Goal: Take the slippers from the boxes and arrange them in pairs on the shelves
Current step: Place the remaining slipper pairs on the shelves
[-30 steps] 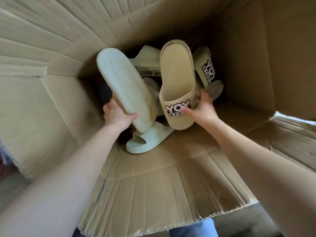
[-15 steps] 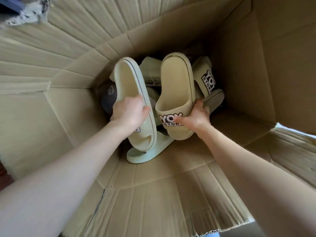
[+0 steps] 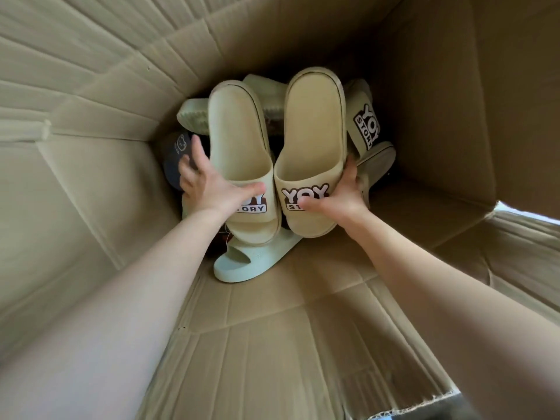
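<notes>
Head view: both arms reach deep into the cardboard box (image 3: 91,95), with the pile in its far corner
- left hand (image 3: 209,189) pinches the left beige slipper (image 3: 239,140): thumb over the strap, fingers (image 3: 197,148) fairly straight behind the outer edge. Looks like the weaker hold
- right hand (image 3: 339,201) clamps the right beige slipper (image 3: 312,128): thumb across the logo, fingers (image 3: 354,177) wrapped round the rim
- the pair is side by side, strap ends toward the person, not yet out of the box

Risks, my read:
- left slipper twists or drops on lift, because of the flat-finger pinch
- its toe overlaps the mint slipper (image 3: 257,262) and may drag it along
- right slipper sits against the third logo slipper (image 3: 368,131), so a snag is likely
- heels may clip the box wall on the way out
- same logo and colour, but I can't tell if they're a true left/right pair
</notes>
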